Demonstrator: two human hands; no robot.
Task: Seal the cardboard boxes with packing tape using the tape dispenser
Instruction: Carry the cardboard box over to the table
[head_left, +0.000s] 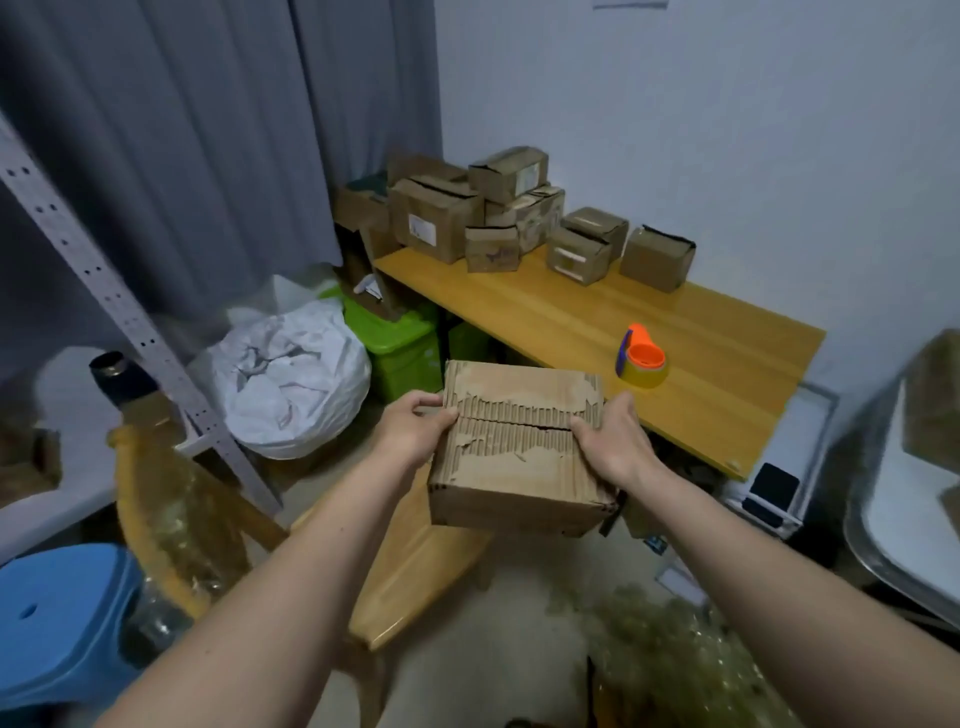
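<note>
Cardboard box feels light, torn and flimsy on top; my left hand and right hand grip its sides.

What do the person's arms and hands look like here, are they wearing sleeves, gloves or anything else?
Both forearms are bare right down to the bottom edge of the picture, with no sleeves showing. The left hand and right hand wear no gloves, and no watch, bracelet or ring is visible on wrists or fingers.
</note>
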